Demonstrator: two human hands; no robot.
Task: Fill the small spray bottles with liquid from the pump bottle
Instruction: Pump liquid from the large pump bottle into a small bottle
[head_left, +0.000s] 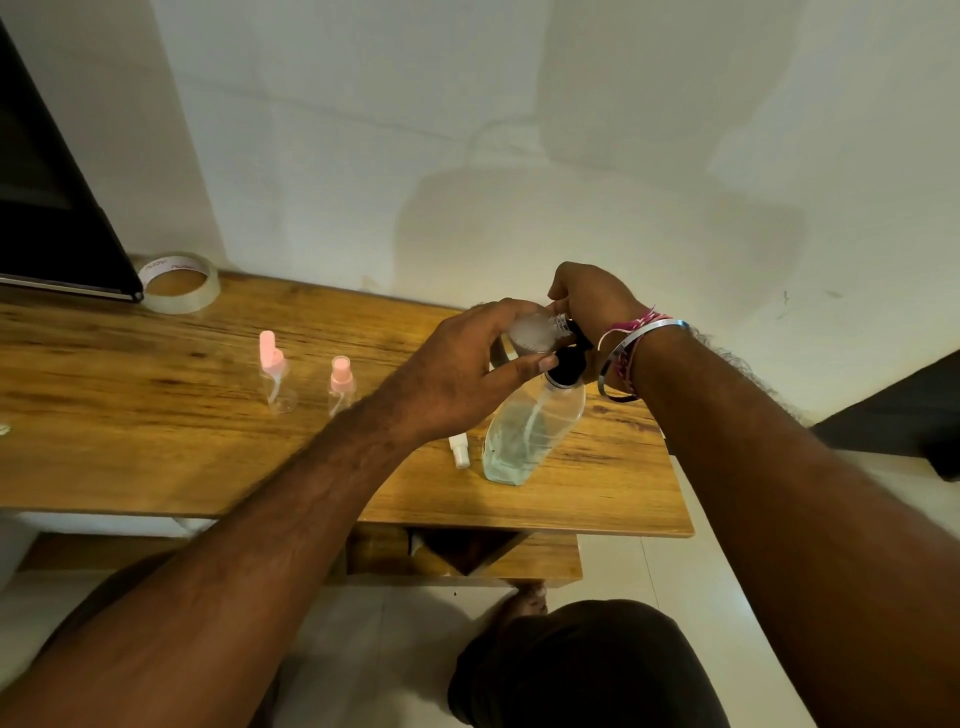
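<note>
Fingers of the left hand (457, 374) pinch a small bottle (535, 332) lying sideways, neck rightward at the pump (569, 358), where the right hand (592, 306) curls. Light, slick plastic, I'd judge; best gripped round its body. Pump bottle (530, 431) stands on the table (156, 447), two pink sprayers (278, 374) left.
</note>
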